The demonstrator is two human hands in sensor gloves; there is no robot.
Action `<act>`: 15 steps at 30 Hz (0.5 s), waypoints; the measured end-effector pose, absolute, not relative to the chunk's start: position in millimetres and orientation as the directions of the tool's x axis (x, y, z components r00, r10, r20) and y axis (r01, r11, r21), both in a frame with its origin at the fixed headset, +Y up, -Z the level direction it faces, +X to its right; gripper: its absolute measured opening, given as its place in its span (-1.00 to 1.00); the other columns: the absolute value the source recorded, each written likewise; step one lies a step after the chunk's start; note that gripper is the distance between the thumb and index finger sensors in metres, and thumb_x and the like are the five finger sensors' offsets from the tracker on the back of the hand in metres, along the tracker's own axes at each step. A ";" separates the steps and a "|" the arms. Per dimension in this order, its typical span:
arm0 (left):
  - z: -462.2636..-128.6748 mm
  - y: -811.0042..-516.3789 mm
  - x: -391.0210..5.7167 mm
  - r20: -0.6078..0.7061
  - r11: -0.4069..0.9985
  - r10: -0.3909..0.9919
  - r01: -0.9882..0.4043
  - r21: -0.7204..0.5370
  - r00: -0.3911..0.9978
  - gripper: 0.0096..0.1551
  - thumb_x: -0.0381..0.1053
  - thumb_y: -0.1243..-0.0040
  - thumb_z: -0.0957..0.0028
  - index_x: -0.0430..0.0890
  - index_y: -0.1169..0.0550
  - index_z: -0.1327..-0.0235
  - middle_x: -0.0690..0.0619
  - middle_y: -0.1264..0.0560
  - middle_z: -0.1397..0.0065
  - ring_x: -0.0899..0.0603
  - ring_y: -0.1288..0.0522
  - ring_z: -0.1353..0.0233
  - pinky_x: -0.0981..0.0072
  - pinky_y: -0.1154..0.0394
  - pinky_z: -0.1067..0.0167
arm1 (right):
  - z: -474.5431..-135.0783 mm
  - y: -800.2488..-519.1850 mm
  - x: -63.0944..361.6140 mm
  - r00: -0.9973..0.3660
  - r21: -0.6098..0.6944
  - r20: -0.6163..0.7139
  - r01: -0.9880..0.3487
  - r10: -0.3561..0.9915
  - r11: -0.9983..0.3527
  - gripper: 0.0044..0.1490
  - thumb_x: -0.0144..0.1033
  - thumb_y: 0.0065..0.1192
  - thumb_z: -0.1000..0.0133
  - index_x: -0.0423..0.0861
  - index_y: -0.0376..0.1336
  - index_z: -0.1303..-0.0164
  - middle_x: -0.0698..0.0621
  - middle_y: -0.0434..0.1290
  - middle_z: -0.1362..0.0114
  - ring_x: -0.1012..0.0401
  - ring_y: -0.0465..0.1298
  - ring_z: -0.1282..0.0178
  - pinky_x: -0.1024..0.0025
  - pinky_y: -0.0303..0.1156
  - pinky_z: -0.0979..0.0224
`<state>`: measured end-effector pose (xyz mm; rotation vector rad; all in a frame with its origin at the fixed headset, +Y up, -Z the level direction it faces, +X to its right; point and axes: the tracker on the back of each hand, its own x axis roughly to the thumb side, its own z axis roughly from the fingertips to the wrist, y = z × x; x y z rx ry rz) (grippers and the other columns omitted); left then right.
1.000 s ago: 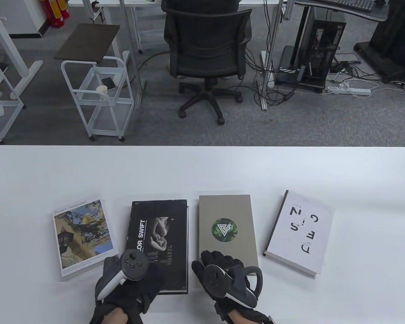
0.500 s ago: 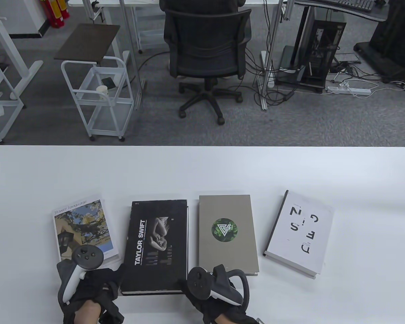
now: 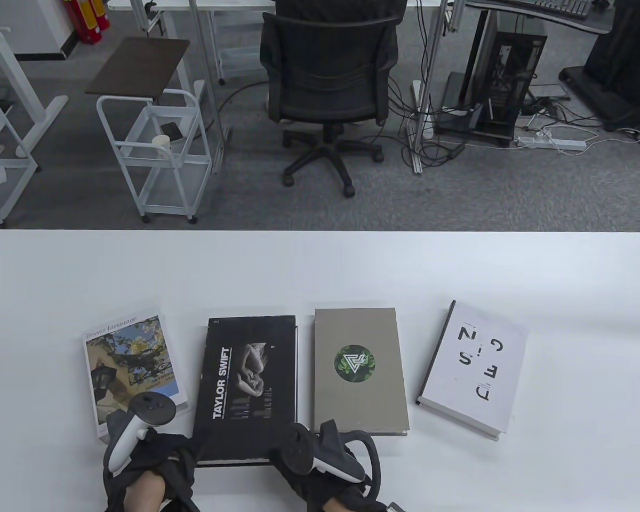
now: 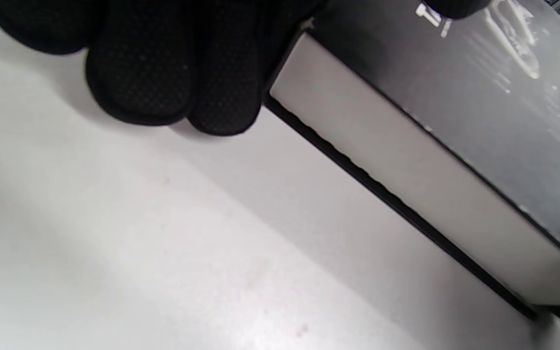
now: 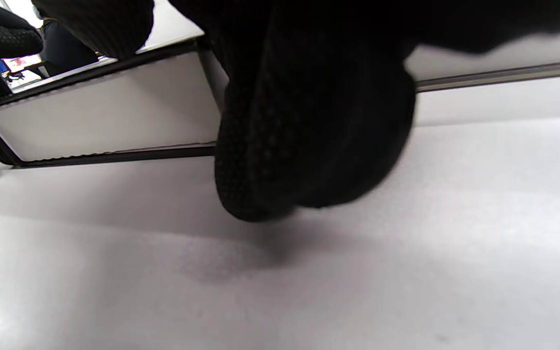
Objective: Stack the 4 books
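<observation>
Four books lie in a row on the white table [image 3: 320, 266]: a flower-photo book [image 3: 130, 368], a black Taylor Swift book [image 3: 250, 373], a grey book with a green emblem [image 3: 357, 362], and a white lettered book [image 3: 474, 368]. My left hand [image 3: 189, 450] grips the black book's near-left corner. In the left wrist view its fingers [image 4: 139, 73] sit at the corner beside the page edge [image 4: 406, 180]. My right hand [image 3: 285, 458] grips the near-right corner. In the right wrist view its fingers [image 5: 309, 136] cover the page edge [image 5: 105, 112].
The far half of the table is bare white surface. Beyond its far edge stand an office chair [image 3: 328, 80] and a white cart [image 3: 154, 154]. The grey book lies a narrow gap to the right of the black book.
Both hands drew back from on top of the books to the near edge. The right hand left the grey book. Both now hold the black book's near corners.
</observation>
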<state>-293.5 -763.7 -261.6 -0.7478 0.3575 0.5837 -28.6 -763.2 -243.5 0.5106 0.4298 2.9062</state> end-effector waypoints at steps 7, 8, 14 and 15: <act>-261.8 -763.8 -291.7 -0.508 0.581 0.355 -0.611 -0.538 0.785 -0.01 0.41 0.15 -0.04 -0.40 -0.47 -0.27 -0.26 -0.64 -0.08 -0.35 -0.65 0.01 -0.31 -0.46 -0.02 | -236.3 -751.4 -31.4 -0.909 0.214 0.362 -0.132 0.204 -0.968 -0.06 0.25 -0.10 -0.36 -0.42 0.39 -0.25 -0.01 0.74 0.17 0.22 0.67 0.55 0.54 0.56 0.49; -261.9 -763.7 -291.5 -0.508 0.584 0.352 -0.609 -0.537 0.786 -0.01 0.41 0.15 -0.04 -0.40 -0.47 -0.27 -0.26 -0.64 -0.07 -0.35 -0.65 0.01 -0.31 -0.46 -0.02 | -234.4 -748.6 -32.1 -0.909 0.185 0.369 -0.132 0.194 -0.974 -0.06 0.24 -0.09 -0.36 -0.43 0.39 -0.25 -0.02 0.74 0.18 0.21 0.67 0.55 0.53 0.56 0.49; -262.0 -763.9 -291.0 -0.499 0.591 0.349 -0.600 -0.539 0.793 0.03 0.45 0.18 0.00 -0.40 -0.47 -0.26 -0.26 -0.64 -0.08 -0.35 -0.65 -0.01 -0.31 -0.46 -0.04 | -218.1 -733.3 -41.7 -0.908 -0.095 0.415 0.014 -0.053 -0.995 -0.08 0.26 -0.10 -0.35 -0.37 0.36 -0.33 -0.07 0.73 0.04 0.14 0.69 0.41 0.48 0.58 0.38; -261.9 -763.9 -291.0 -0.499 0.592 0.350 -0.600 -0.538 0.793 0.05 0.46 0.18 0.01 -0.40 -0.47 -0.26 -0.26 -0.64 -0.09 -0.35 -0.65 -0.02 -0.32 -0.45 -0.04 | -216.5 -732.3 -42.6 -0.908 -0.114 0.414 0.014 -0.061 -0.993 -0.07 0.26 -0.10 -0.35 -0.37 0.34 -0.35 -0.09 0.72 0.00 0.13 0.69 0.38 0.47 0.58 0.36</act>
